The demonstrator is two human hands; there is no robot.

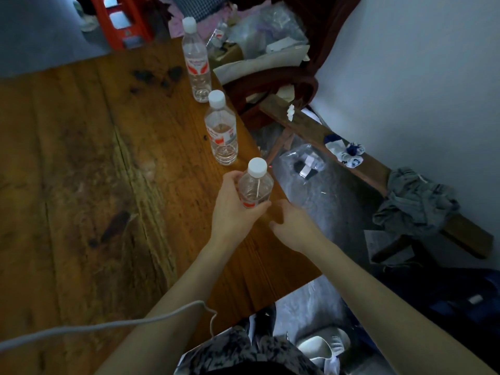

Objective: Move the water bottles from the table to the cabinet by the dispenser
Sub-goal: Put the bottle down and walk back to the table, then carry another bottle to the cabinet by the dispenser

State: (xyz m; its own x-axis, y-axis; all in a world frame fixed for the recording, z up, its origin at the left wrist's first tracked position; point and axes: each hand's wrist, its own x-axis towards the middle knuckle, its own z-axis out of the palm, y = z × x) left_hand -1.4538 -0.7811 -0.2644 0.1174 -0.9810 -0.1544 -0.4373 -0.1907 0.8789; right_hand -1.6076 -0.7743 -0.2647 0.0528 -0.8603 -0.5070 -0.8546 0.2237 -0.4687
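Three clear water bottles with white caps and red-and-white labels stand in a row along the right edge of the wooden table [81, 158]. My left hand [232, 209] is wrapped around the nearest bottle [255, 185], close to the table's corner. My right hand [293, 226] hovers just right of that bottle with its fingers spread, holding nothing. The middle bottle [221, 131] and the far bottle [196, 60] stand upright and untouched. No cabinet or dispenser is in view.
A wooden bench [338, 147] with rags and a grey cloth [414, 201] runs along the white wall on the right. A dark chair [270, 85] piled with plastic bags stands past the table. A red stool [119, 20] sits at the back. A grey cable [108, 324] crosses my left forearm.
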